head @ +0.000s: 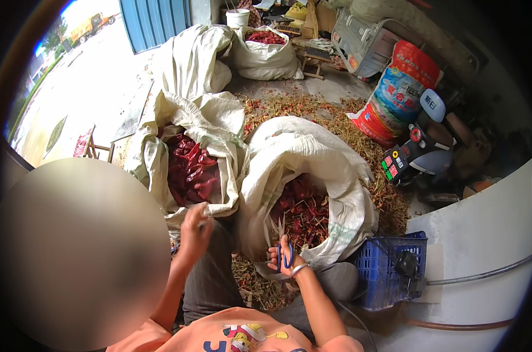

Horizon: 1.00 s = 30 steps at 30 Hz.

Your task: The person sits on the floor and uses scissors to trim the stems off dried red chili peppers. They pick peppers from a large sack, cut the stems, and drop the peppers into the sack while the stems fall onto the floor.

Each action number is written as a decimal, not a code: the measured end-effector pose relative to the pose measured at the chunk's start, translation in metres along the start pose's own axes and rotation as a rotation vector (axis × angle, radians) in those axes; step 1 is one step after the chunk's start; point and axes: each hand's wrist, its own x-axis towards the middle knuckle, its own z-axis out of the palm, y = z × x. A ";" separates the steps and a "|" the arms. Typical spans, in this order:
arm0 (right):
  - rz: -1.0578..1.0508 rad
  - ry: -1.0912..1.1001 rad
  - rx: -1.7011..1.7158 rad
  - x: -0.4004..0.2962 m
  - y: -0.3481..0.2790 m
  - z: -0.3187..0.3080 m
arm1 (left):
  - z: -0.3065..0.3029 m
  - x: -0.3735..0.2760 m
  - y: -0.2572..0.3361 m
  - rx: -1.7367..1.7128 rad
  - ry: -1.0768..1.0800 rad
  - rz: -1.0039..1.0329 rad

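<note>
My right hand (285, 258) holds blue-handled scissors (285, 251), their metal blades pointing away from me, slightly apart. They are over the near rim of an open white woven sack (345, 171) holding dried red chili peppers (303, 211) with stems. My left hand (195, 231) is at the near rim of a second white woven sack (230, 176). Its fingers are bent and slightly blurred, with a gap beside the thumb and nothing visible between them. Glossy red chili peppers without visible stems (193, 171) lie inside that left sack.
Cut stems and pepper scraps (327, 110) cover the floor around the sacks. To the right are a blue plastic crate (391, 273), an electric scooter (428, 145) and a printed red-and-blue sack (397, 94). Another pepper-filled sack (268, 61) stands behind. A round blur covers the lower left.
</note>
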 end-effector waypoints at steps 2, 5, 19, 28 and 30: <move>0.050 0.060 -0.009 0.017 -0.015 0.010 | 0.011 -0.029 -0.011 0.266 0.003 0.121; 0.086 0.119 0.003 0.042 -0.033 0.012 | 0.017 -0.031 0.009 0.445 -0.002 0.252; -0.342 0.447 0.146 0.019 -0.068 0.012 | 0.029 -0.027 0.004 0.448 0.111 0.227; -0.539 0.600 -0.319 -0.079 -0.012 0.006 | 0.044 -0.026 0.025 0.191 -0.044 0.171; -0.580 0.550 -0.379 -0.097 0.003 0.006 | 0.061 -0.021 0.052 0.126 -0.167 0.263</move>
